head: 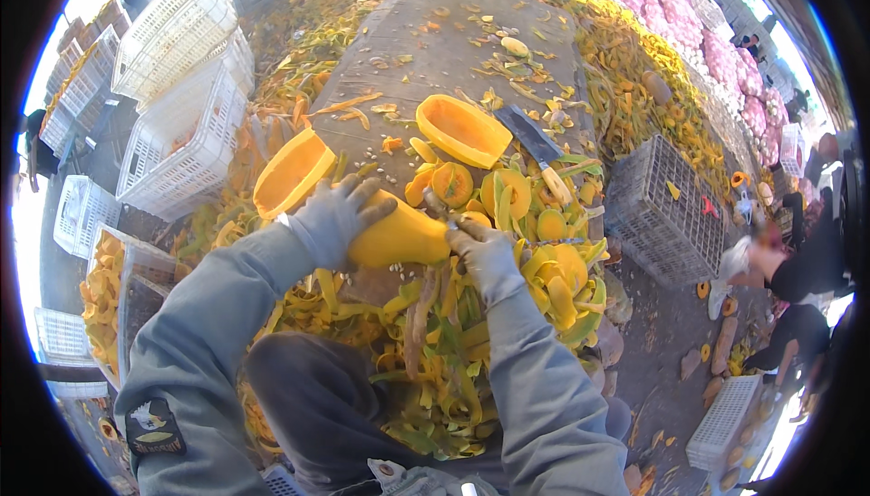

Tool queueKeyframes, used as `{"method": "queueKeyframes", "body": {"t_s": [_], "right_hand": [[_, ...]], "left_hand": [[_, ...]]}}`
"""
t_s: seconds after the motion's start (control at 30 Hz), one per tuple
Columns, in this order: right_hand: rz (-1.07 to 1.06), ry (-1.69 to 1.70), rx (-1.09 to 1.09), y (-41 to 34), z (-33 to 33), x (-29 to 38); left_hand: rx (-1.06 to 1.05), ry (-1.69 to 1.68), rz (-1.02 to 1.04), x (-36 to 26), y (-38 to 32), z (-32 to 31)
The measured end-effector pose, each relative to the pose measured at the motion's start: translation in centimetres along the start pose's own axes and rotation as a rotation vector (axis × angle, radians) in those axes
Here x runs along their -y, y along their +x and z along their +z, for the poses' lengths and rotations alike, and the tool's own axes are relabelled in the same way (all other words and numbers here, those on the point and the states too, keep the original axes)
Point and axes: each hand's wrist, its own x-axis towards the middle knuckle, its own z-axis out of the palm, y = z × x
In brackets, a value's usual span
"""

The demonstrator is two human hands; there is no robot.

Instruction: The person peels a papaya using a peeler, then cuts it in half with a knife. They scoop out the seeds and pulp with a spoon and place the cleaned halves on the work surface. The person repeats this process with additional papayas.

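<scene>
My gloved left hand (340, 221) grips a peeled orange squash (401, 231), palm over its left end. At the squash's right end is my gloved right hand (484, 248), its fingers closed around a small hand tool (436, 202), perhaps a peeler, mostly hidden by the glove. Two hollowed squash halves lie on the wooden board: one half (293, 173) left of my left hand, the other half (463, 130) beyond the held squash. A broad-bladed knife (530, 134) with a wooden handle rests to the right. Cut squash ends (453, 185) and peel strips lie close to my right hand.
Peelings (448, 367) hang and pile before my knees. Seeds and scraps litter the board (435, 34). White plastic crates (187, 136) stand stacked at left, near a bin of squash pieces (105, 299). A grey crate (669, 214) stands at right. Other people (809, 251) are at the right edge.
</scene>
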Motion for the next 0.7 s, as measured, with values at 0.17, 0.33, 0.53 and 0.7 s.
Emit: {"method": "queueKeyframes", "body": {"t_s": [0.17, 0.33, 0.53, 0.7], "right_hand": [[0.082, 0.082, -0.062, 0.2, -0.8, 2.0], [0.054, -0.064, -0.094, -1.1, -2.3, 3.6], [-0.117, -0.301, -0.147, -0.4, -2.2, 1.0], [-0.075, -0.366, -0.122, 0.9, -1.7, 1.6]], "left_hand": [[0.030, -0.078, 0.028, 1.7, 2.0, -1.3], [0.106, -0.150, 0.000, 2.0, 4.2, -2.0], [0.141, -0.175, 0.001, 1.5, 5.0, -2.8], [0.101, -0.212, -0.050, 1.3, 4.8, -2.4]]}}
